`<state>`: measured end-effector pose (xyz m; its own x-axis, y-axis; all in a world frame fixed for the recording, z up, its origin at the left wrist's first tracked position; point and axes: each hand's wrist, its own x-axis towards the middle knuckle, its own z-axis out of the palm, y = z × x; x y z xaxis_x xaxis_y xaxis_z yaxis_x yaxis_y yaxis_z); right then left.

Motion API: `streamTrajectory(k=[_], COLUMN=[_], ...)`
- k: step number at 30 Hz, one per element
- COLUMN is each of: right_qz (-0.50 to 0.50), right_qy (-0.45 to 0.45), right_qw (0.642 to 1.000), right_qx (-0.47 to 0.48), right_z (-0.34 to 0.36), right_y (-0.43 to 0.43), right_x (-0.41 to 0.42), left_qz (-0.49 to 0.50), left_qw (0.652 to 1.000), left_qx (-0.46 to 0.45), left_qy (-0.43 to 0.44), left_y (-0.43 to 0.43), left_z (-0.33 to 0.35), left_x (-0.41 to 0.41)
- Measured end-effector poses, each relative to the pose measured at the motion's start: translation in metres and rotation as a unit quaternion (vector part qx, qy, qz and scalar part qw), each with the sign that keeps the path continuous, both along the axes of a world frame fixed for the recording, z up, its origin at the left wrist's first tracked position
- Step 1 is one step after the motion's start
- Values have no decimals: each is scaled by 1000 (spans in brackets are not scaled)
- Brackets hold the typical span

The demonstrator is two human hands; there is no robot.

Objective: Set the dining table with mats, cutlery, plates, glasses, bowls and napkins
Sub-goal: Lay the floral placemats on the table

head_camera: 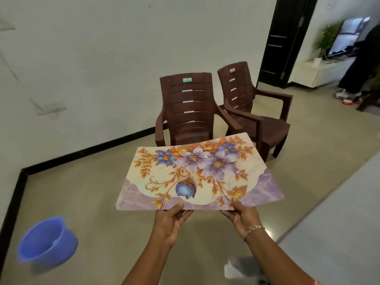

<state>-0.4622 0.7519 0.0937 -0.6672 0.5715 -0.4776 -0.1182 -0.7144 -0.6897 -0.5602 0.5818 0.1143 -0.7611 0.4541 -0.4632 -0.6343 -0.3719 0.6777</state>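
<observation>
**Floral mat held in mid-air over open floor**

Head view: I see the mat [197, 173] held out flat in front of me, above the floor and resting on nothing. Its near long edge is the one gripped. My left hand [170, 221] pinches that edge left of centre, thumb on top and fingers curled beneath. My right hand [240, 217] pinches it right of centre in the same way, with a bracelet [254, 228] at the wrist. The two hands are apart, and the mat's far edge tilts slightly upward, overlapping my sight of the chair seats.

Past the mat stand two brown plastic chairs, the left chair [189, 112] and the right chair [253, 112], side by side with their arms nearly touching and their backs near the white wall [102, 58]. A black skirting [82, 150] marks the floor's edge along that wall and turns a corner at the left. Bare beige floor [92, 202] lies between me and the chairs. A blue bucket [48, 239] sits on it low at the left, well apart from the mat. A pale grey surface [339, 223] runs along my right side; I cannot tell whether it is the table. A dark doorway [283, 42] opens beyond the right chair.
</observation>
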Motion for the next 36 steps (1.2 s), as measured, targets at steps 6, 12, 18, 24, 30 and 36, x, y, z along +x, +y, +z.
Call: streamTrajectory(k=[6, 12, 18, 24, 30, 36], right_qz=[-40, -164, -362, -398, -552, -689], right_qy=[-12, -18, 16, -136, -229, -307], right_qw=[999, 986, 932, 904, 798, 656], right_qx=[11, 18, 17, 82, 79, 32], right_z=[2, -7, 3, 13, 7, -10], right_y=[25, 105, 197, 255, 252, 219], right_x=[-80, -77, -31, 15, 55, 95], left_qz=[-29, -146, -283, -430, -552, -665], left_qw=[999, 987, 954, 895, 824, 737], left_qx=[-19, -49, -59, -56, -46, -52], left_qy=[-21, 36, 73, 106, 122, 112], left_y=[47, 140, 260, 383, 461, 538], left_z=[-6, -11, 1, 8, 2, -13], left_x=[-104, -161, -189, -196, -146, -67])
